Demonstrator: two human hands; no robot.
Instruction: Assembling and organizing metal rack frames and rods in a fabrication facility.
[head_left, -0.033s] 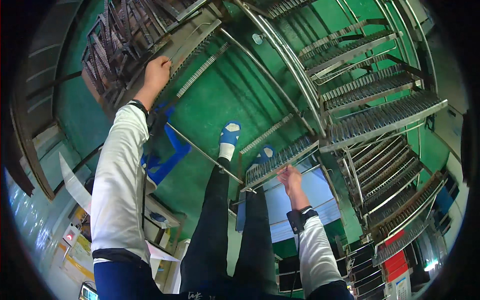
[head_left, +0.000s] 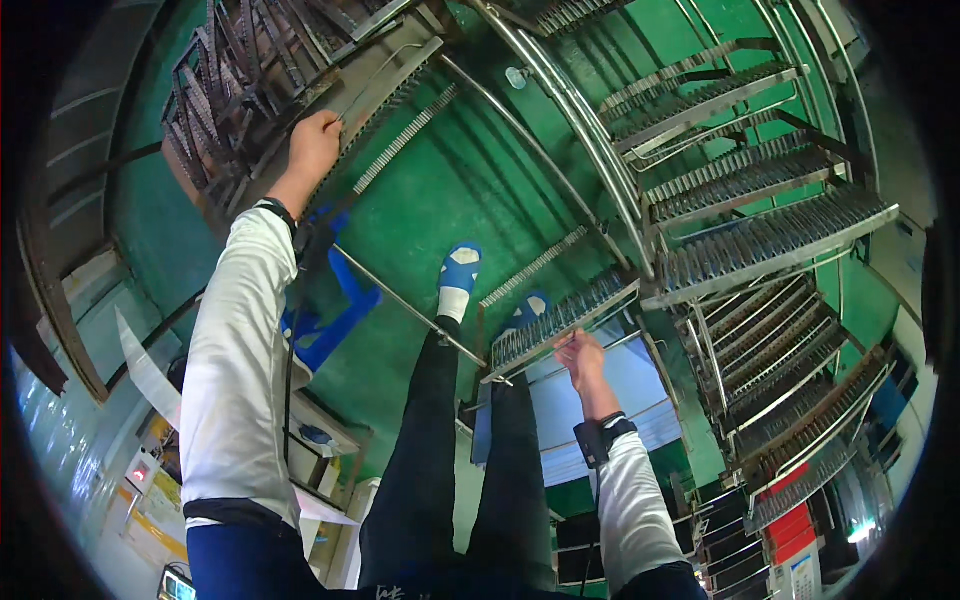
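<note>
A large metal rack hangs level in front of me, above the floor. Toothed strips (head_left: 560, 325) run along its two ends, and long bare rods (head_left: 525, 140) join them. My left hand (head_left: 314, 146) is closed at the far left end, where a thin wire handle (head_left: 385, 68) runs along the rack's side plate. At the near right end, the fingers of my right hand (head_left: 582, 360) are pinched on the opposite edge, just below the toothed strip. What exactly lies inside each grip is partly hidden by the fingers.
A tall tubular stand (head_left: 600, 140) on the right carries several toothed racks (head_left: 770, 240). More toothed metal strips (head_left: 215, 110) are piled at the far left. A blue-and-white panel (head_left: 610, 400) sits under my right hand; a blue object (head_left: 335, 320) lies by my left forearm.
</note>
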